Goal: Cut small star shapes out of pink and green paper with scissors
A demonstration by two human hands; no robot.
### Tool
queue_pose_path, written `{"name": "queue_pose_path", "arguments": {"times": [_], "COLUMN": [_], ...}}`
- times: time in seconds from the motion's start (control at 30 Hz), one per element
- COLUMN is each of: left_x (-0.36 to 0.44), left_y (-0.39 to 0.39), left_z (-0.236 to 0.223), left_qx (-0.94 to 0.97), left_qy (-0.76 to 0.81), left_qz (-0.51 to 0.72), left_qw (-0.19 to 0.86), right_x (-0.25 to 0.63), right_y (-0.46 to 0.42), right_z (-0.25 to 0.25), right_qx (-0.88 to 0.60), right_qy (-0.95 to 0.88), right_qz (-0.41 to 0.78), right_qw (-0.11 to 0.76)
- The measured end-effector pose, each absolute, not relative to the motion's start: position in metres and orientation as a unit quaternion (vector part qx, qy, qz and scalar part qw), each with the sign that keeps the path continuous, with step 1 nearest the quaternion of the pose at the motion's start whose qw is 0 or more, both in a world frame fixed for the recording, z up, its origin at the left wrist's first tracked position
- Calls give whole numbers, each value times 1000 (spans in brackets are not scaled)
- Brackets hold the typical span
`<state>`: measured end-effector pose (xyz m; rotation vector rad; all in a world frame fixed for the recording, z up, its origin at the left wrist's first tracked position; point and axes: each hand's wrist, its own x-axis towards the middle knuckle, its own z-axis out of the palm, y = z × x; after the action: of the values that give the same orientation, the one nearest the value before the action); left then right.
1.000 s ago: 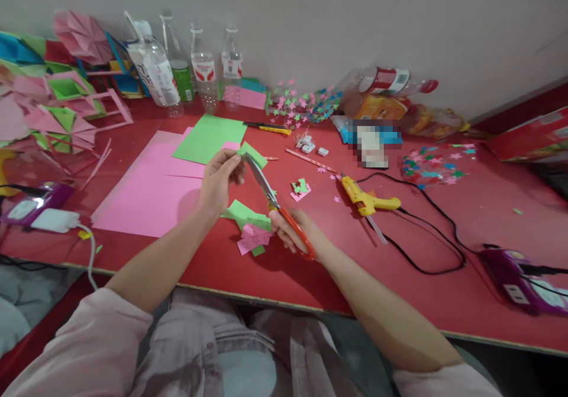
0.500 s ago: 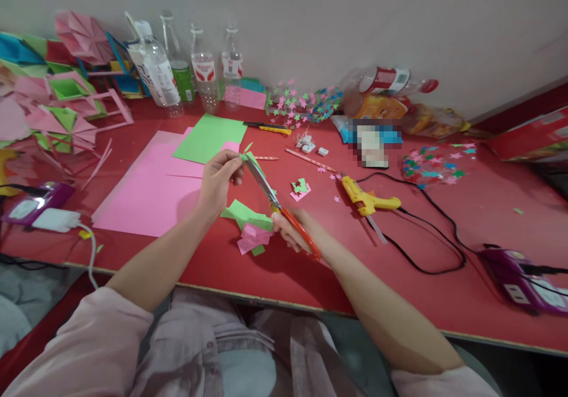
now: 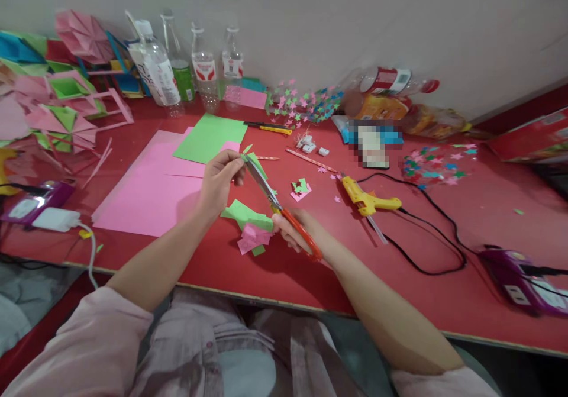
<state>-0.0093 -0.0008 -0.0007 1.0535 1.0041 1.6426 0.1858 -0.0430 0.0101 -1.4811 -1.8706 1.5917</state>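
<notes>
My left hand [image 3: 218, 181] is raised over the red table [image 3: 444, 302] and pinches a small green paper piece [image 3: 252, 159] between thumb and fingers. My right hand [image 3: 293, 229] grips orange-handled scissors [image 3: 279, 209]; their blades slant up and left and meet the green piece. Under my hands lie green and pink paper scraps [image 3: 248, 226].
Big pink sheets [image 3: 151, 190] and a green sheet [image 3: 208, 138] lie left of centre. A yellow glue gun [image 3: 368, 199] with a black cord lies to the right. Bottles [image 3: 155, 71] line the wall, folded paper models [image 3: 57, 101] fill the far left, and paper stars [image 3: 302, 104] are scattered.
The scissors have cut further into the green piece, and a small pointed tip now sticks up from it. My hands have barely shifted.
</notes>
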Motion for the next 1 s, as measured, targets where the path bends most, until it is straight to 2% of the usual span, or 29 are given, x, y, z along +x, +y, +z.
{"name": "queue_pose_path", "arguments": {"times": [1.0], "left_x": [-11], "left_y": [-1], "left_z": [1], "left_qx": [421], "left_qy": [394], "left_qz": [667], "left_qw": [472], "right_x": [185], "right_y": [-44], "right_z": [13], "right_qx": [-516], "right_qy": [-642], "right_qz": [550], "right_qw": [142]}}
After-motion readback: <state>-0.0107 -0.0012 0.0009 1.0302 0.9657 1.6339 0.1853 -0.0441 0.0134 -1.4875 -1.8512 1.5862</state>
